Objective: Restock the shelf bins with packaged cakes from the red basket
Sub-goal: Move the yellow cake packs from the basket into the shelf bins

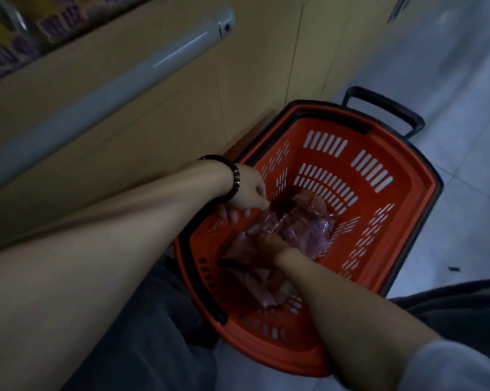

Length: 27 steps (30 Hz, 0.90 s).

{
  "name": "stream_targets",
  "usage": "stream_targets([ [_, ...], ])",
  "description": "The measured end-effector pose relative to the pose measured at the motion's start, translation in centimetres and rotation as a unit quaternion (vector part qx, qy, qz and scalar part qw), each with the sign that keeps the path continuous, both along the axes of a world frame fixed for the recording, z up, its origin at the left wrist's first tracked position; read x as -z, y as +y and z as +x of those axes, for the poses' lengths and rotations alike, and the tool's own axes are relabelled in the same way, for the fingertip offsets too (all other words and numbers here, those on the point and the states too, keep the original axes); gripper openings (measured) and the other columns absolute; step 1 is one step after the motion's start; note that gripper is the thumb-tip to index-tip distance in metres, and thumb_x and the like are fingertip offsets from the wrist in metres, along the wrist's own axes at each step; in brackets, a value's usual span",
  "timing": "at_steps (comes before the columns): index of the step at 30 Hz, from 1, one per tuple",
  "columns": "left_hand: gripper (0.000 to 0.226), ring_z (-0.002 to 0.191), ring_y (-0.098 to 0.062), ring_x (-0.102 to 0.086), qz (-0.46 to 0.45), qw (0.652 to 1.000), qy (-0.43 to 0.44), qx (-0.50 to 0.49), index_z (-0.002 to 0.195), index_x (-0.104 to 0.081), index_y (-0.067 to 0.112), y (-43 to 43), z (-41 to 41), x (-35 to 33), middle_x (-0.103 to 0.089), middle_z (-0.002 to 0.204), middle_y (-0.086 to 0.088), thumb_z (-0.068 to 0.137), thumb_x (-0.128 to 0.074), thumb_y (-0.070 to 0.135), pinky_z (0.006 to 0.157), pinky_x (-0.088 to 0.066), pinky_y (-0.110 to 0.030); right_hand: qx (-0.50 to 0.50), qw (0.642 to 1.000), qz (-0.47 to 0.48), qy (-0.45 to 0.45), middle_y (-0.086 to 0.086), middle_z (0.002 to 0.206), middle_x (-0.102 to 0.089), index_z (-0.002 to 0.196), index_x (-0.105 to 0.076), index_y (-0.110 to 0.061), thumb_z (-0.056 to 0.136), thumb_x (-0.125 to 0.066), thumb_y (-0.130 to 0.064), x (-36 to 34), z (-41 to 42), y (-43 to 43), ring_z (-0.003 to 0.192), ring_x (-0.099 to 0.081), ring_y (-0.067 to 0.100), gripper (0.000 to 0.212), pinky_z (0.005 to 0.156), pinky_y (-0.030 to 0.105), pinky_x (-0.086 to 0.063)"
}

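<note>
Cakes [308,230] look light, soft, slippery-wrapped; pinch a wrapper edge, never squeeze. Left hand [246,193] curls on red basket [266,349] rim at ten o'clock; right hand [269,244] buried among wrappers, grip unreadable.

No text can be read. The purple boxes [57,25] on the shelf [102,49] at 10 o'clock carry large pale letters, too blurred to make out. The wrappers [303,230] in the red basket [379,221] show no legible print.

Dim light. Above and left of the fingers [231,215], beige cabinet panels [159,114] crossed by a pale grey rail [119,83]; right of the fingers, pale tiled floor [461,88].
</note>
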<state>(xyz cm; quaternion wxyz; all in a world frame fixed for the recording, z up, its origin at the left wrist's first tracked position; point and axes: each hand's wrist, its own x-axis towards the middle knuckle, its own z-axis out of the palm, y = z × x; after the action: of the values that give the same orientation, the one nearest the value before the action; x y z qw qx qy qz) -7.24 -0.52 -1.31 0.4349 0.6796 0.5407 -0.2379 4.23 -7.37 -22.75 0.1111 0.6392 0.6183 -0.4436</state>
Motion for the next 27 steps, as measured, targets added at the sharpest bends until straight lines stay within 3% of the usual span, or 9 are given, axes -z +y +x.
stream_targets([
  [5, 0.048, 0.095, -0.026, -0.075, 0.05, 0.998, 0.012, 0.041, 0.133, -0.061, 0.027, 0.2, -1.0, -0.3, -0.068, 0.114, -0.005, 0.094, -0.063, 0.0, 0.082, -0.064, -0.044, -0.058, 0.993, -0.085, 0.064, 0.007, 0.128, -0.066, 0.136, -0.056, -0.011, 0.095, -0.075, -0.02, -7.3, 4.1, 4.2, 0.111, -0.066, 0.025, 0.046, 0.085, 0.035, -0.06],
  [8, 0.082, 0.108, -0.017, -0.064, 0.09, 0.988, 0.023, 0.127, 0.14, -0.053, 0.034, -0.3, -1.1, -1.0, -0.061, 0.125, 0.006, 0.07, -0.094, 0.021, 0.095, -0.058, -0.041, 0.003, 0.976, -0.144, 0.165, 0.027, 0.127, -0.067, 0.13, -0.059, -0.005, 0.094, -0.065, 0.004, -12.0, 7.4, 5.5, 0.112, -0.068, 0.037, 0.037, 0.101, 0.056, -0.054],
  [10, 0.092, 0.104, -0.016, -0.059, 0.123, 0.983, -0.004, 0.139, 0.138, -0.05, 0.039, -0.9, -1.0, -1.4, -0.054, 0.128, 0.005, 0.06, -0.099, 0.032, 0.095, -0.056, -0.039, 0.039, 0.956, -0.187, 0.224, 0.038, 0.137, -0.058, 0.139, -0.052, 0.001, 0.092, -0.065, 0.008, -14.9, 9.2, 5.6, 0.113, -0.062, 0.044, 0.05, 0.102, 0.06, -0.049],
  [14, 0.076, 0.087, -0.001, -0.055, 0.192, 0.965, -0.109, 0.142, 0.131, -0.058, 0.034, -2.0, -0.5, -1.9, -0.049, 0.129, 0.006, 0.065, -0.097, 0.033, 0.089, -0.048, -0.027, 0.027, 0.932, -0.222, 0.286, 0.032, 0.127, -0.058, 0.145, -0.048, 0.003, 0.102, -0.059, -0.004, -18.1, 11.3, 4.2, 0.105, -0.058, 0.038, 0.045, 0.074, 0.035, -0.057],
  [17, 0.046, 0.101, -0.009, -0.064, 0.201, 0.959, -0.108, 0.169, 0.118, -0.068, 0.031, -2.5, -0.2, -2.2, -0.066, 0.113, 0.011, 0.078, -0.088, 0.039, 0.088, -0.05, -0.029, 0.103, 0.902, -0.224, 0.354, 0.03, 0.121, -0.06, 0.138, -0.055, 0.007, 0.103, -0.059, -0.01, -16.9, 11.8, 2.1, 0.103, -0.063, 0.033, 0.039, 0.084, 0.035, -0.056],
  [19, 0.036, 0.097, -0.015, -0.064, 0.211, 0.958, -0.047, 0.187, 0.115, -0.07, 0.026, -2.4, -0.2, -2.6, -0.069, 0.102, 0.007, 0.085, -0.08, 0.044, 0.082, -0.051, -0.031, 0.178, 0.886, -0.206, 0.376, 0.024, 0.108, -0.056, 0.128, -0.062, -0.002, 0.103, -0.06, -0.016, -14.9, 11.0, 0.9, 0.087, -0.061, 0.028, 0.029, 0.078, 0.038, -0.053],
  [22, 0.02, 0.078, -0.014, -0.063, 0.202, 0.964, 0.013, 0.17, 0.093, -0.066, 0.029, -1.8, -1.0, -3.1, -0.067, 0.076, 0.008, 0.087, -0.075, 0.046, 0.074, -0.054, -0.036, 0.235, 0.949, -0.049, 0.203, 0.022, 0.093, -0.067, 0.107, -0.068, -0.002, 0.102, -0.048, -0.007, -11.7, 9.0, -0.2, 0.067, -0.064, 0.029, 0.021, 0.066, 0.045, -0.057],
  [24, 0.021, 0.076, -0.015, -0.062, 0.204, 0.967, 0.04, 0.15, 0.083, -0.06, 0.03, -1.2, -1.8, -3.4, -0.064, 0.076, 0.007, 0.087, -0.075, 0.045, 0.073, -0.054, -0.037, 0.111, 0.993, 0.025, 0.045, 0.024, 0.103, -0.073, 0.105, -0.071, 0.002, 0.101, -0.051, -0.013, -11.0, 7.1, -1.1, 0.078, -0.068, 0.034, 0.025, 0.061, 0.039, -0.056],
  [27, 0.02, 0.083, -0.016, -0.059, 0.211, 0.968, 0.066, 0.116, 0.088, -0.062, 0.029, -0.7, -2.4, -3.5, -0.061, 0.087, 0.007, 0.089, -0.073, 0.046, 0.071, -0.049, -0.032, -0.126, 0.989, -0.033, -0.073, 0.014, 0.117, -0.074, 0.122, -0.071, -0.003, 0.103, -0.058, -0.029, -10.1, 3.6, -3.0, 0.101, -0.072, 0.03, 0.035, 0.059, 0.031, -0.052],
])
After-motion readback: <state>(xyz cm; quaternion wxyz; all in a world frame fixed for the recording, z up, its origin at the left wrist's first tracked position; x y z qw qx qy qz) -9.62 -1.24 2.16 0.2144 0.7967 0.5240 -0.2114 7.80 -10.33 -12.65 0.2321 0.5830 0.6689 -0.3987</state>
